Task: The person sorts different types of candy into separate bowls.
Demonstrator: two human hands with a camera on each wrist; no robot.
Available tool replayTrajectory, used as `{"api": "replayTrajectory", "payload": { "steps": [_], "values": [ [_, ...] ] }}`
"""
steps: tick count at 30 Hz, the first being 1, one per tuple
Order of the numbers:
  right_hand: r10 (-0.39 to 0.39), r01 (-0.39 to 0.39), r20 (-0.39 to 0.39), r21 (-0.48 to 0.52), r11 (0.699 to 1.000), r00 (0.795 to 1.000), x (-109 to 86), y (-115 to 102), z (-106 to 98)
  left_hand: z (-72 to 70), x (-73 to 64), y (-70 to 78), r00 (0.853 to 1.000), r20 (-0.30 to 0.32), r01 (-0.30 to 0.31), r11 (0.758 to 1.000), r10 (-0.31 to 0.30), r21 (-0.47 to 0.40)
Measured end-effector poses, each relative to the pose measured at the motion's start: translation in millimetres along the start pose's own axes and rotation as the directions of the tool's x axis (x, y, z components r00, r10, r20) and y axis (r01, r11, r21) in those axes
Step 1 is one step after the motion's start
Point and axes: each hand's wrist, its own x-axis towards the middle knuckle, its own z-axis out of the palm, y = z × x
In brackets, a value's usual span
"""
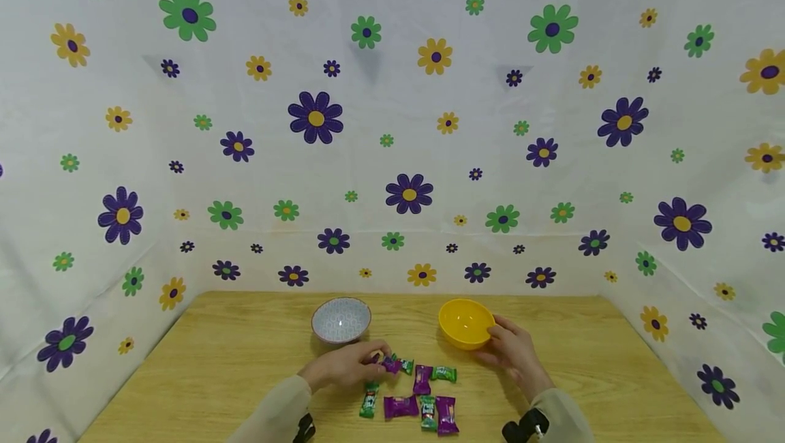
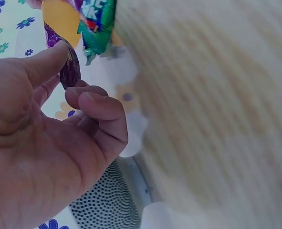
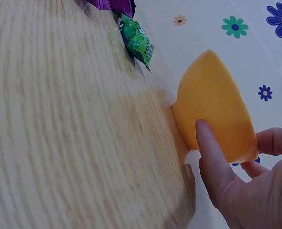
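Between thumb and fingers my left hand [image 1: 346,364] pinches a purple-wrapped candy [image 2: 70,69], low over the table in the middle. A green-wrapped candy [image 1: 405,366] is just beyond its fingertips. My right hand [image 1: 514,354] grips the yellow bowl [image 1: 465,324] at its right side. In the right wrist view, one digit presses the outer wall of this bowl [image 3: 212,109] and other fingers reach behind the rim. The bowl's inside looks bare in the head view. Behind the left hand stands a grey-patterned bowl [image 1: 341,320] with a reddish rim.
Several more candies lie in front of the bowls, among them a purple candy [image 1: 401,407], a green candy [image 1: 369,400] and another green candy [image 1: 444,373]. They rest on a wooden table [image 1: 233,354]. A flower-printed white cloth [image 1: 392,157] hangs behind and at both sides.
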Motion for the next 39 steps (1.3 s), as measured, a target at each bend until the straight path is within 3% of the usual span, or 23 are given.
{"api": "replayTrajectory", "payload": {
  "steps": [7,16,31,39],
  "values": [
    [0.019,-0.019,-0.006,-0.003,1.000,1.000,1.7,0,0,-2.8,4.6,4.4,0.999,-0.016,-0.035,0.999,0.035,0.013],
    [0.042,-0.041,-0.016,0.008,0.999,0.999,0.1,1,0,3.5,19.4,16.6,0.996,-0.064,-0.069,0.998,0.069,0.005],
    [0.045,-0.045,-0.013,0.031,0.999,0.999,2.5,0,1,9.9,52.0,30.5,0.984,-0.159,-0.077,0.997,0.076,0.000],
    [0.050,-0.050,-0.005,0.025,0.998,0.999,4.8,0,0,13.9,71.6,44.4,0.979,-0.204,-0.039,0.998,0.028,-0.051]
  ]
}}
